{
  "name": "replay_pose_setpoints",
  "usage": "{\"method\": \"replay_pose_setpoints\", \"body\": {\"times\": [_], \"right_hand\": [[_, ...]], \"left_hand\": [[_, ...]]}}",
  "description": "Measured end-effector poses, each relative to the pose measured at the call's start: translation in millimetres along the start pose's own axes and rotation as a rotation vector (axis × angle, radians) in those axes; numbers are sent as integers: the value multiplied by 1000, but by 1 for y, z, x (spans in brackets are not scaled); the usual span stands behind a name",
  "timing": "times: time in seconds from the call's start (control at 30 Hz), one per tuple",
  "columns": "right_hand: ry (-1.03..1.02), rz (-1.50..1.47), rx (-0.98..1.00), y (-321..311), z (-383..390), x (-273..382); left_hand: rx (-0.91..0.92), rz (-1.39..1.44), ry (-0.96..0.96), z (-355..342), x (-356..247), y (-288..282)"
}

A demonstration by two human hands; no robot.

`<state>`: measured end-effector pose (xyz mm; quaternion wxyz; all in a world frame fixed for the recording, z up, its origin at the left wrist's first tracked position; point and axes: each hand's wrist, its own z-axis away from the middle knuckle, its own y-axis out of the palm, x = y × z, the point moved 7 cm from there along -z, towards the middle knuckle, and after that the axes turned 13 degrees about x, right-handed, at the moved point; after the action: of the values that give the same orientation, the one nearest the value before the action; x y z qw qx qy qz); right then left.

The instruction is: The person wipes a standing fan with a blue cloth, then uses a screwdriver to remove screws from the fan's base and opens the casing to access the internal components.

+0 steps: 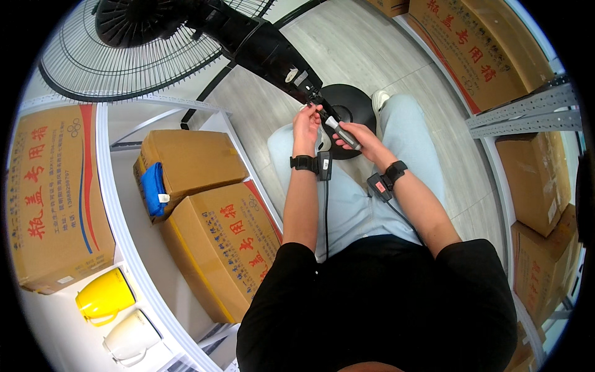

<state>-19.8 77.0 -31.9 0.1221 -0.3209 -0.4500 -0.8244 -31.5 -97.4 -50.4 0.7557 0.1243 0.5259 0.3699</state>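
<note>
A black standing fan leans in from the upper left, its wire guard (133, 65) at the far left and its black body (273, 56) slanting down to the middle. Near the body's lower end, my left hand (306, 131) has its fingertips pinched together; what they hold is too small to make out. My right hand (367, 144) is wrapped round a screwdriver (344, 134) with a grey and dark handle. Its tip end points up and left toward the fan's lower end, beside my left fingertips. Beneath both hands lies the round black fan base (354, 105).
On the left, white shelving (133, 263) holds a large carton (56, 192), a yellow mug (106, 296) and a white mug (133, 338). Two cartons (192, 152) stand beside it, with a blue cloth bundle (153, 189). More cartons (477, 46) fill the right-hand shelves.
</note>
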Motion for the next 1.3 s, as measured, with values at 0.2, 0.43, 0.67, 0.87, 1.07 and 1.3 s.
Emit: {"method": "replay_pose_setpoints", "body": {"times": [0.2,0.43,0.67,0.87,1.07,1.3], "right_hand": [[-34,-8,-17,6,2,2],[-32,53,-13,2,4,5],[-22,199,-68,-8,7,0],[-20,246,-97,-17,23,3],[-2,327,-116,-16,29,5],[-228,400,-222,-8,64,56]], "left_hand": [[-13,-123,-12,-3,2,-11],[26,8,-21,0,1,0],[49,194,3,-2,0,-11],[-20,207,-34,-1,5,-3],[-27,53,42,-7,6,-10],[-21,191,47,-8,11,11]]}}
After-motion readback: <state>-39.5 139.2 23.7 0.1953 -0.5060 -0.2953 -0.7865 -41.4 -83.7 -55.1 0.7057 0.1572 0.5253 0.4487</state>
